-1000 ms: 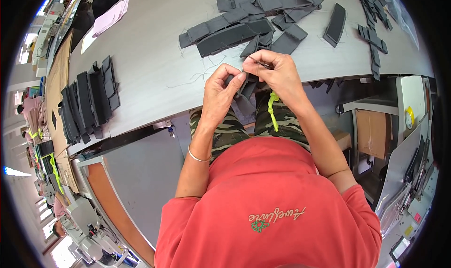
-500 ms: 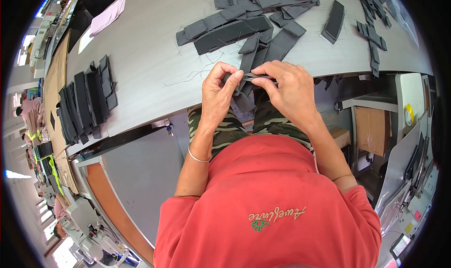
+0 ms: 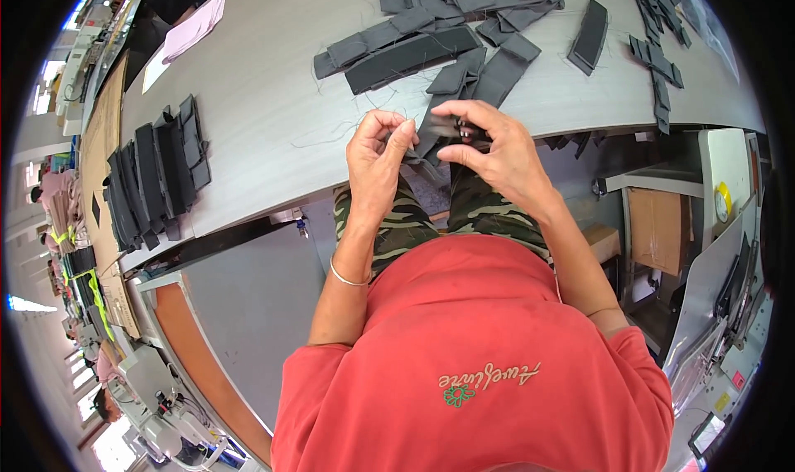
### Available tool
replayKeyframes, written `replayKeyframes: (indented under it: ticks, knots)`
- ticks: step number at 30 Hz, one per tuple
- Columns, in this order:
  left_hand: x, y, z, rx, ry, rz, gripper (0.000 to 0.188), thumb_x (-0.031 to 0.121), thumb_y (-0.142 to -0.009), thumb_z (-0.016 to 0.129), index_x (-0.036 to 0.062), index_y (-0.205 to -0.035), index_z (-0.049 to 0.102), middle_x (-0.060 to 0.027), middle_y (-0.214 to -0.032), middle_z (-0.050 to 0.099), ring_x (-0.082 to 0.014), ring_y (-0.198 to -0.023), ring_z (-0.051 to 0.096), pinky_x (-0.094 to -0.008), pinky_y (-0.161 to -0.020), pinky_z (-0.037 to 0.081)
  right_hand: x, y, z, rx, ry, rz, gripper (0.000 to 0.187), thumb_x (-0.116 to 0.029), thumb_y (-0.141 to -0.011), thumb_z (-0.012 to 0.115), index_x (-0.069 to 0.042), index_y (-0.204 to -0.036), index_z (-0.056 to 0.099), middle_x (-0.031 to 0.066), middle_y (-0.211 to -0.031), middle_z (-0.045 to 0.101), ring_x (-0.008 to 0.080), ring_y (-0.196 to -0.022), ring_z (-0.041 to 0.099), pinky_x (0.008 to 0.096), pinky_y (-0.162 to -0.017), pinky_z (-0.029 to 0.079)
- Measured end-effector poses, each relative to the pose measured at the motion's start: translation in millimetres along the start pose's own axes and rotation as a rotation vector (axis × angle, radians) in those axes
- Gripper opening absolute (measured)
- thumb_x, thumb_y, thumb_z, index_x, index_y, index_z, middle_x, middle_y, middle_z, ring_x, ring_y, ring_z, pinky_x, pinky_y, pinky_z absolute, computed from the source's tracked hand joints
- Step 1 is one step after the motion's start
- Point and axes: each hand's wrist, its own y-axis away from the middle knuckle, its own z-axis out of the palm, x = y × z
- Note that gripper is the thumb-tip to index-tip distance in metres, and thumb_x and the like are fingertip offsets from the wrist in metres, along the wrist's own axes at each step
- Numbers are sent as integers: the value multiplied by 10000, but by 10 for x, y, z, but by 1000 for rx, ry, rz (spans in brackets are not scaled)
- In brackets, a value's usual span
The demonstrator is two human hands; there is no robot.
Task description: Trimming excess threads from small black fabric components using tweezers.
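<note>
My left hand [image 3: 377, 161] is closed in a pinch over the near table edge. Whatever its fingertips grip is too small to make out. Just right of them, a dark grey fabric strip [image 3: 427, 134] runs down from the table and hangs over the edge towards my lap. My right hand [image 3: 497, 153] curls around small thread snips [image 3: 465, 131], smeared by motion. Their metal tips point left, over the strip. Finger and thumb are spread apart around the snips. The strip joins a heap of folded grey fabric pieces [image 3: 507, 65] with loose threads.
A row of dark fabric pieces [image 3: 149, 178] lies on the table's left. One separate strip [image 3: 589, 37] and more grey pieces [image 3: 658, 68] lie to the right. Pink papers [image 3: 195, 26] rest at the far left. Below the right edge stands a shelf with a cardboard box [image 3: 657, 230].
My hands have drawn slightly apart, the left one shifting a little left. The right finger and thumb have spread wider, and the snips have blurred. The fabric pieces look barely shifted.
</note>
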Motion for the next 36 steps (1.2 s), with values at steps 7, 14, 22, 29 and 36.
replayKeyframes:
  ticks: [7, 14, 22, 29, 36]
  knots:
    - [319, 78, 109, -21, -33, 358, 62, -1, -888, 618, -6, -907, 560, -119, -899, 635, -80, -755, 540, -211, -679, 439, -26, -1, 38, 26, -140, -85, 306, 88, -686, 699, -73, -946, 709, 35, -859, 567, 133, -761, 549, 249, -646, 441]
    - [429, 109, 97, -10, 94, 381, 63, -3, -894, 607, 11, -925, 555, -142, -881, 639, -115, -768, 570, -217, -680, 456, -117, -43, 51, 211, -129, -255, 379, 163, -676, 579, -86, -921, 727, 38, -881, 578, 123, -709, 562, 245, -593, 447]
    - [759, 102, -49, 324, -337, 625, 209, -7, -906, 541, -9, -1115, 538, -139, -1087, 590, -274, -1071, 555, -441, -964, 412, -96, -6, -90, 336, -366, -152, 122, 51, -814, 663, -5, -918, 693, -14, -791, 632, 46, -702, 539, 193, -627, 425]
    - [1635, 640, 461, -612, 391, 723, 392, 52, -904, 452, 221, -1250, 525, -128, -1029, 536, -399, -1009, 525, -513, -861, 455, -250, 29, -118, 405, -415, -89, 131, 26, -887, 575, 14, -976, 671, -65, -816, 598, 7, -701, 457, 161, -629, 367]
    - [2092, 1194, 892, -1021, 1060, 552, 681, 467, -954, 181, 20, -908, 692, -253, -981, 569, -293, -841, 588, -336, -692, 520, -372, 171, -8, 365, -354, -144, 160, 69, -890, 539, 38, -996, 655, -45, -846, 598, 15, -768, 492, 157, -701, 381]
